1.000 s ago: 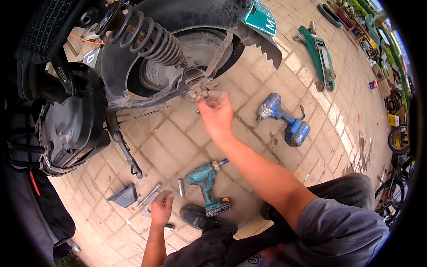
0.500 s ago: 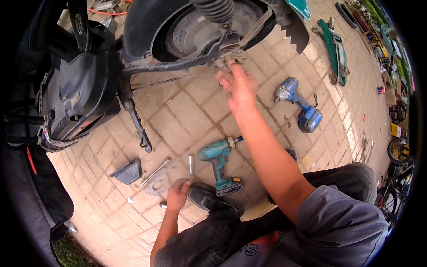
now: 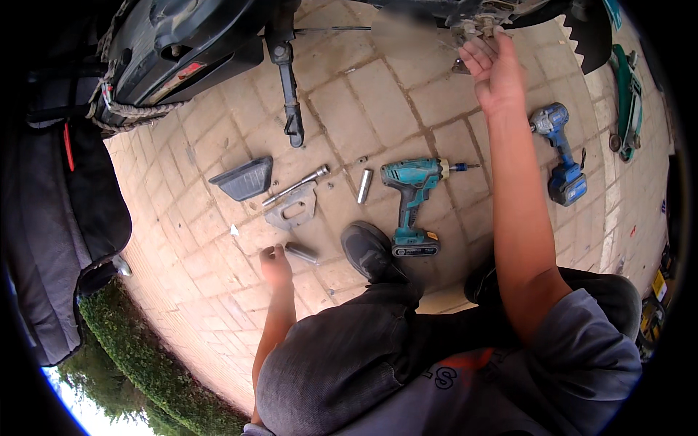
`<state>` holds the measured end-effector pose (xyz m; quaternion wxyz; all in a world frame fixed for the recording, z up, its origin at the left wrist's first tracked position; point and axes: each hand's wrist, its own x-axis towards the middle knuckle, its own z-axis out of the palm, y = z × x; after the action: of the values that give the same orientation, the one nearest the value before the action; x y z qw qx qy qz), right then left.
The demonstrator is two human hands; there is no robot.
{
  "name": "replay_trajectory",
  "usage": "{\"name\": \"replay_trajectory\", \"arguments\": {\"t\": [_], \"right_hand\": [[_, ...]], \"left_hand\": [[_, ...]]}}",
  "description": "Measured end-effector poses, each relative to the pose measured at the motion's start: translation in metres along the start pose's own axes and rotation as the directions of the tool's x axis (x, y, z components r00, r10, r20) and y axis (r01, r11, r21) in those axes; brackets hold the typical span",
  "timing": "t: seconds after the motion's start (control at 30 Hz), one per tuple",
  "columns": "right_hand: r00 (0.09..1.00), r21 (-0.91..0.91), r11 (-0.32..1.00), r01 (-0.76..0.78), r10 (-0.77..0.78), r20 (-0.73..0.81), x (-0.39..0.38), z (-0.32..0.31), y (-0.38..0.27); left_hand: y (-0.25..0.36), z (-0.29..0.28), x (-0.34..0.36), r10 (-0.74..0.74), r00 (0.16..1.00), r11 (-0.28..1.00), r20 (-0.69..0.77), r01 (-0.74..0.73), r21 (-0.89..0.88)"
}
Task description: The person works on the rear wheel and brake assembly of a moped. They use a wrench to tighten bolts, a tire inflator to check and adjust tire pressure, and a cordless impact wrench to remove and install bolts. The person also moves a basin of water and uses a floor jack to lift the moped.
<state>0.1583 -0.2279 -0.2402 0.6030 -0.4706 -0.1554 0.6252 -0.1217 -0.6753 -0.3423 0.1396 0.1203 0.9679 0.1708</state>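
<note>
My right hand (image 3: 502, 76) reaches up to a dirty metal fitting (image 3: 481, 27) under the vehicle at the top. Its thumb side is against the fitting, with the other fingers loosely curled below. My left hand (image 3: 276, 267) is low over the paving, its fingers curled together; whether they hold anything small is hidden. Right beside it lies a dark metal cylinder, like a deep socket (image 3: 302, 253). Farther off are a flat grey metal plate (image 3: 304, 218), a socket wrench (image 3: 294, 185), a black plastic cover (image 3: 243, 179) and a shiny metal tube (image 3: 364, 187).
A teal cordless drill (image 3: 411, 192) lies by my shoe (image 3: 363, 247). The blue impact wrench (image 3: 558, 152) rests right of my right forearm, and a green floor jack (image 3: 627, 102) beyond it. A black kickstand (image 3: 289, 94) points down from the vehicle body (image 3: 182, 54). Dark fabric hangs at left.
My view has turned, so the scene sits higher and to the right. My left hand has moved to the other side of the dark socket. The right hand stays at the fitting.
</note>
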Motion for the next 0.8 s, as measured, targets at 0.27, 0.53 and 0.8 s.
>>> {"name": "replay_trajectory", "arguments": {"t": [0.27,0.53,0.8], "right_hand": [[0.945,-0.44,0.837,0.325,-0.308,0.112,-0.002,-0.005,0.005],[0.895,-0.631,0.65,0.423,-0.406,0.182,0.009,-0.023,0.001],[0.97,0.055,0.975,-0.217,0.209,0.127,-0.008,-0.007,-0.016]], "left_hand": [[-0.002,0.016,-0.012,-0.447,0.792,0.856,0.416,0.513,-0.056],[-0.006,0.024,-0.005,-0.332,0.779,0.866,0.532,0.475,-0.154],[0.116,-0.009,-0.027,0.186,0.627,0.754,0.757,0.403,-0.519]]}}
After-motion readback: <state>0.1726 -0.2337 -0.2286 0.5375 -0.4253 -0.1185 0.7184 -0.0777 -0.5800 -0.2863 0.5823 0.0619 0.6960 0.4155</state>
